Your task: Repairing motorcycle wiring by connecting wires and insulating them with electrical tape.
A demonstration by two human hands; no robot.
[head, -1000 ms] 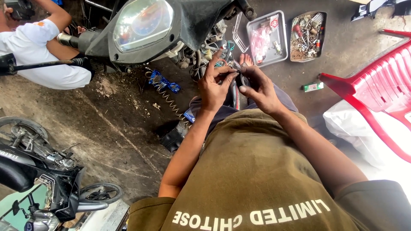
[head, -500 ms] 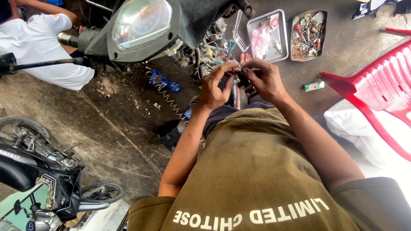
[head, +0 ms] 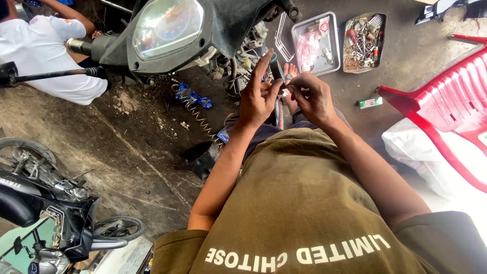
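- The left hand [head: 258,99] is raised above the lap, forefinger stretched up toward 12 o'clock, thumb and other fingers curled in toward the right hand.
- The right hand [head: 312,96] sits just beside it at 3 o'clock, fingertips drawn together in a pinch on a small shiny metal part [head: 283,93].
- That part lies between the two hands, touched by the fingertips of both; it is too small to tell its shape.
- At 12 o'clock from the hands stands the black plastic front cowl of a motorbike with a round clear headlamp [head: 167,25], its engine parts and wiring bare behind it.
- At 1 o'clock from the hands a shallow rectangular steel tray [head: 332,61] rests on the ground with small packets in it; just beside that, at its 3 o'clock, is a second rectangular tray filled with mixed screws and small tools [head: 364,41].
- A small green and white box [head: 369,102] lies on the concrete at 3 o'clock from the right hand.
- A red plastic chair [head: 446,106] stands further out at 3 o'clock.
- A blue metal piece with a coiled spring cable [head: 193,99] lies on the ground at 9 o'clock from the left hand.
- A person in a white shirt [head: 45,56] crouches at 10 o'clock, beyond the motorbike.
- A second dark motorbike [head: 45,203] is parked at 8 o'clock.
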